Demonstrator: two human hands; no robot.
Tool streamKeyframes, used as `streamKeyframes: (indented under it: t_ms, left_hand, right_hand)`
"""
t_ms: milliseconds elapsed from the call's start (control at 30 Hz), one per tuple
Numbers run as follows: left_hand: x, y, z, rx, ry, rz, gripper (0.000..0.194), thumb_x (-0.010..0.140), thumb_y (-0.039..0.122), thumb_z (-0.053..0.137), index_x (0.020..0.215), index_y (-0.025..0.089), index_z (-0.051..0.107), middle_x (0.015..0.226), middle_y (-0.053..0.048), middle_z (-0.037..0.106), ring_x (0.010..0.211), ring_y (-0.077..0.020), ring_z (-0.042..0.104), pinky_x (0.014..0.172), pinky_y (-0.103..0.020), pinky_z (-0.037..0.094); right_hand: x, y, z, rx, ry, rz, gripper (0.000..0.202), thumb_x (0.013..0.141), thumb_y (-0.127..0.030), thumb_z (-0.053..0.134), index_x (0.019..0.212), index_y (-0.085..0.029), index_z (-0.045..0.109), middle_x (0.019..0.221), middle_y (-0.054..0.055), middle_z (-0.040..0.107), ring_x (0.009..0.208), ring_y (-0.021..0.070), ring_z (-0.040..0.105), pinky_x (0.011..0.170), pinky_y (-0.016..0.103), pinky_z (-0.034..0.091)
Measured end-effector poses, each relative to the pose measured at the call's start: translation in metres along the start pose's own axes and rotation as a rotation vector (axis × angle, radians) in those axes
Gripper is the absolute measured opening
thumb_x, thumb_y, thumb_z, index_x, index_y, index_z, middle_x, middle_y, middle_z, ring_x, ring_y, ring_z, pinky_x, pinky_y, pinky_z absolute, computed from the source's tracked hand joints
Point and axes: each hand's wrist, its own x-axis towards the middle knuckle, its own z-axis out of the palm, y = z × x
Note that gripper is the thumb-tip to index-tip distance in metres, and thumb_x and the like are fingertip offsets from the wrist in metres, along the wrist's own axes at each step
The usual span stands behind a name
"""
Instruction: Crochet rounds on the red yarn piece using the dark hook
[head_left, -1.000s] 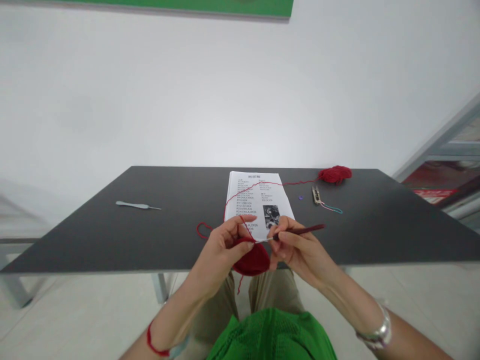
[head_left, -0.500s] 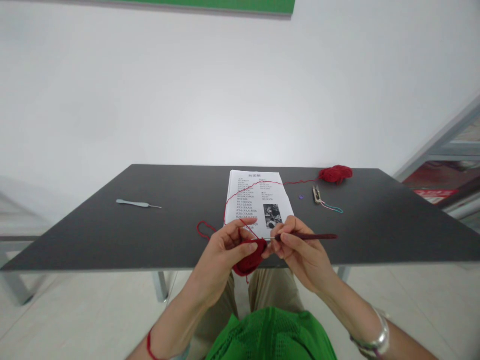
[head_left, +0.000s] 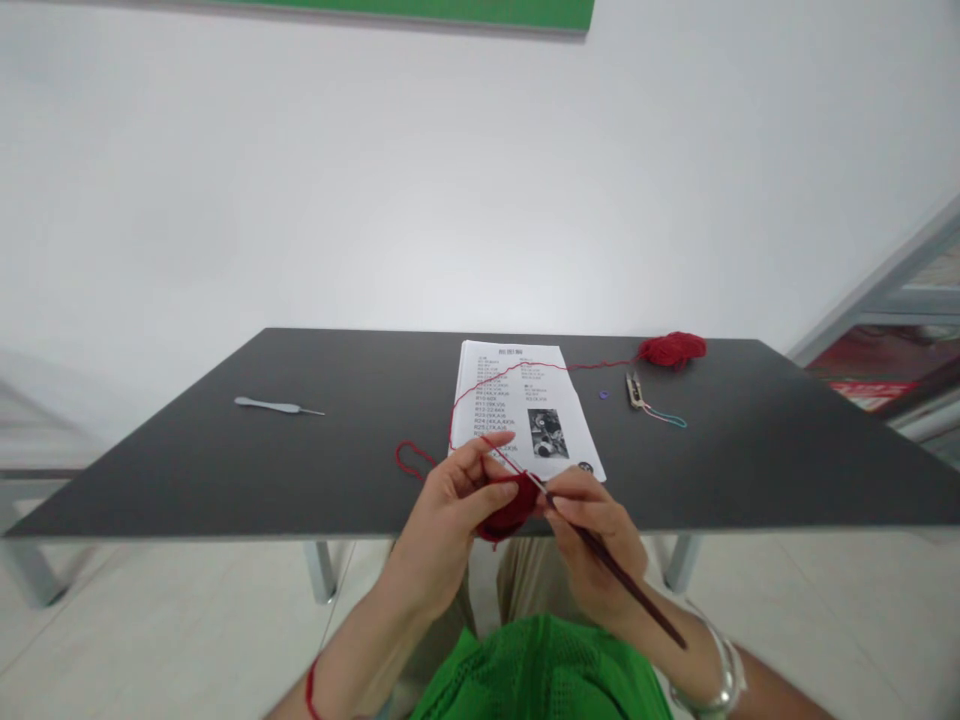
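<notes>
Far left on black table (head_left: pixel 360 490): pale-handled crochet hook (head_left: pixel 266 405), lying flat. Loop of red yarn (head_left: pixel 407 457) beside left hand (head_left: pixel 446 510); thumb and fingers pinch red crochet piece (head_left: pixel 504 515) at table's front edge, index finger extended. Printed pattern sheets (head_left: pixel 517 400) just beyond. Right hand (head_left: pixel 600 530): fingers closed around dark-handled crochet hook (head_left: pixel 619 572), tip at the piece's upper edge. Further right: small purple ring (head_left: pixel 604 395), thread snips (head_left: pixel 634 390), red yarn ball (head_left: pixel 673 350).
</notes>
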Motion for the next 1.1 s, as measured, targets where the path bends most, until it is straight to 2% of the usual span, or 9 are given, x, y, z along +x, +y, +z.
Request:
streamKeyframes:
  t_ms: [33, 100, 167, 267, 467, 667, 833, 967, 1100]
  left_hand:
    - [0.001, 0.001, -0.001, -0.01, -0.004, -0.022, 0.044, 0.062, 0.014, 0.077, 0.105, 0.016, 0.067, 0.069, 0.004, 0.061, 0.059, -0.0082, 0.057, 0.058, -0.019, 0.044]
    - [0.002, 0.002, -0.004, -0.012, -0.01, -0.045, 0.046, 0.061, 0.014, 0.078, 0.105, 0.015, 0.067, 0.071, 0.002, 0.062, 0.061, -0.009, 0.058, 0.059, -0.02, 0.044]
    - [0.002, 0.002, -0.007, 0.009, -0.014, -0.042, 0.045, 0.061, 0.015, 0.077, 0.105, 0.016, 0.067, 0.072, 0.002, 0.063, 0.062, -0.0099, 0.059, 0.06, -0.02, 0.044]
    - [0.002, 0.002, -0.007, 0.032, -0.022, -0.014, 0.042, 0.063, 0.014, 0.076, 0.104, 0.016, 0.067, 0.07, 0.002, 0.064, 0.064, -0.011, 0.06, 0.061, -0.021, 0.045]
    - [0.0, 0.004, -0.001, 0.06, 0.007, 0.052, 0.041, 0.063, 0.011, 0.075, 0.103, 0.015, 0.065, 0.064, 0.004, 0.062, 0.06, -0.0082, 0.056, 0.057, -0.018, 0.042]
    - [-0.002, 0.002, 0.002, 0.138, 0.068, 0.114, 0.04, 0.065, 0.013, 0.073, 0.103, 0.016, 0.063, 0.061, 0.006, 0.059, 0.056, -0.0089, 0.054, 0.054, -0.02, 0.04]
    - [-0.001, -0.004, 0.002, 0.264, 0.127, 0.218, 0.036, 0.068, 0.012, 0.069, 0.103, 0.017, 0.063, 0.062, 0.007, 0.058, 0.059, -0.011, 0.055, 0.061, -0.023, 0.047]
    - [-0.004, -0.01, 0.001, 0.449, 0.179, 0.282, 0.032, 0.073, 0.014, 0.066, 0.105, 0.019, 0.067, 0.07, 0.002, 0.064, 0.066, -0.0146, 0.059, 0.065, -0.027, 0.05]
    - [-0.007, -0.012, 0.002, 0.492, 0.169, 0.31, 0.035, 0.073, 0.011, 0.067, 0.107, 0.018, 0.069, 0.072, 0.001, 0.067, 0.072, -0.0153, 0.06, 0.078, -0.03, 0.049]
  right_hand:
    - [0.002, 0.002, -0.001, 0.085, -0.005, 0.049, 0.015, 0.087, -0.016, 0.061, 0.093, -0.029, 0.062, 0.084, 0.001, 0.066, 0.071, 0.0153, 0.064, 0.06, 0.029, 0.054]
    - [0.011, 0.005, -0.004, 0.317, -0.042, 0.245, 0.006, 0.087, -0.022, 0.064, 0.087, -0.027, 0.061, 0.081, 0.0, 0.064, 0.063, 0.0138, 0.062, 0.054, 0.027, 0.053]
    - [0.023, 0.006, -0.01, 0.506, -0.138, 0.414, 0.009, 0.085, -0.027, 0.068, 0.082, -0.024, 0.06, 0.073, -0.002, 0.061, 0.057, 0.0127, 0.058, 0.05, 0.027, 0.051]
    - [0.037, 0.004, -0.021, 0.527, -0.219, 0.475, 0.014, 0.083, -0.026, 0.07, 0.077, -0.021, 0.059, 0.069, -0.002, 0.06, 0.055, 0.0117, 0.057, 0.052, 0.027, 0.05]
    - [0.039, -0.006, -0.026, 0.262, -0.236, 0.352, 0.012, 0.085, -0.024, 0.066, 0.077, -0.022, 0.057, 0.068, -0.001, 0.059, 0.059, 0.0132, 0.06, 0.053, 0.026, 0.049]
    - [0.033, -0.017, -0.023, -0.113, -0.279, 0.142, 0.015, 0.085, -0.01, 0.057, 0.079, -0.024, 0.055, 0.073, -0.001, 0.062, 0.065, 0.0144, 0.063, 0.057, 0.026, 0.048]
    - [0.029, -0.024, -0.016, -0.325, -0.285, -0.006, 0.018, 0.084, -0.008, 0.053, 0.08, -0.026, 0.049, 0.071, -0.002, 0.062, 0.058, 0.0124, 0.059, 0.053, 0.022, 0.046]
    - [0.02, -0.024, -0.01, -0.435, -0.284, -0.063, 0.019, 0.086, -0.007, 0.05, 0.084, -0.026, 0.048, 0.072, -0.001, 0.061, 0.059, 0.0129, 0.059, 0.055, 0.023, 0.047]
    - [0.016, -0.01, -0.013, -0.419, -0.414, -0.197, 0.021, 0.088, -0.005, 0.048, 0.094, -0.025, 0.051, 0.077, 0.002, 0.06, 0.068, 0.0153, 0.058, 0.06, 0.026, 0.048]
